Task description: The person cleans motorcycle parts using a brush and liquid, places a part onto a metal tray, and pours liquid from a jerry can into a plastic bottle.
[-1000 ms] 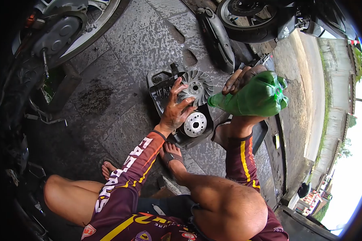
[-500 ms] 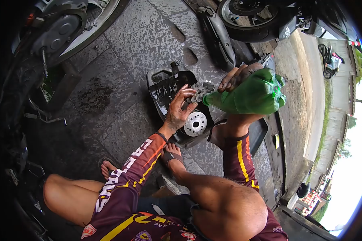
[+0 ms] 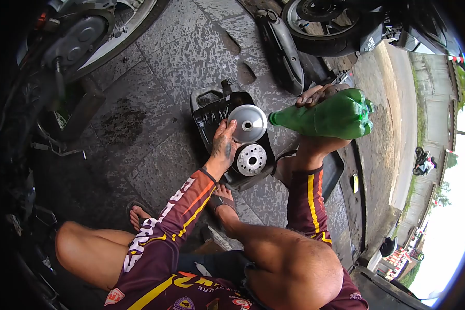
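My left hand [image 3: 223, 149] grips a silver metal disc [image 3: 247, 123] by its edge, the smooth conical face with a central hole turned up. This looks like a scooter's finned drive pulley face. My right hand [image 3: 318, 96] is wrapped round a green plastic bottle [image 3: 336, 114], tilted with its neck toward the disc. The bottle's mouth is close to the disc's right edge. Below both sits a cut-open black jerrycan [image 3: 206, 119] used as a tray. A second round metal part [image 3: 251, 159] with a ring of holes rests at its lower end.
A motorbike wheel and engine case [image 3: 77, 39] stand at upper left. At upper right are another motorbike wheel [image 3: 320, 23] and a long dark exhaust-like part [image 3: 281, 51] on the tiled floor. My sandalled foot [image 3: 225, 199] is beside the jerrycan. A road runs along the right.
The disc has been turned from its finned side to its smooth face. The bottle has shifted slightly right, away from the disc. On the road, a passing motorbike has moved down the picture.
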`<state>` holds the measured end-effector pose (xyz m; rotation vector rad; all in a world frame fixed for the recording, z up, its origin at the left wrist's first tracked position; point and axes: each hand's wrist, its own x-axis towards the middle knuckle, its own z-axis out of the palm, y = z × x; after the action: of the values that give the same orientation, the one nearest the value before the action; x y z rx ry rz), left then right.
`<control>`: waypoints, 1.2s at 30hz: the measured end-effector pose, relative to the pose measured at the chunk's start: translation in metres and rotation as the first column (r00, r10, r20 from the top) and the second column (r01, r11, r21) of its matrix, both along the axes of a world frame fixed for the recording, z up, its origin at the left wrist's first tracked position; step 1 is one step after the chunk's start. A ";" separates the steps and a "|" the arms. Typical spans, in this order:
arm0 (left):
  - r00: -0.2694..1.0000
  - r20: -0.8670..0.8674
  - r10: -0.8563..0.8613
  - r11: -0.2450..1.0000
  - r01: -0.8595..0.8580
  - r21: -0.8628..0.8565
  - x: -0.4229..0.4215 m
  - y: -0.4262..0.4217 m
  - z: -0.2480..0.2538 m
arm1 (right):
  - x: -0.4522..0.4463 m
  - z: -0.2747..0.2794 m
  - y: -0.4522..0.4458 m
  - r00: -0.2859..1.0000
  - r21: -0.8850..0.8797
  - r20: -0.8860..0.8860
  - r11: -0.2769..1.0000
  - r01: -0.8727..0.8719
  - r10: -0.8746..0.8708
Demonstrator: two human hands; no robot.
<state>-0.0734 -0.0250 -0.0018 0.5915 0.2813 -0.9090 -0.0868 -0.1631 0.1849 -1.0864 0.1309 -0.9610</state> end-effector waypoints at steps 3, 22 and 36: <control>0.996 -0.091 -0.024 0.996 0.015 -0.089 0.006 0.001 0.007 | 0.005 0.004 0.000 0.999 -0.139 -0.024 0.990 -0.039 0.036; 0.978 -0.209 0.028 0.977 -0.071 -0.199 0.002 -0.002 0.004 | 0.015 0.001 0.017 0.977 -0.041 0.045 0.977 -0.207 0.209; 0.970 -0.242 -0.005 0.988 -0.032 -0.149 0.004 0.001 0.010 | 0.020 0.002 0.023 0.982 -0.011 0.031 0.982 -0.188 0.188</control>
<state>-0.0689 -0.0239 0.0081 0.3364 0.4312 -0.9810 -0.0667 -0.1399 0.1865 -1.0705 -0.0023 -0.8090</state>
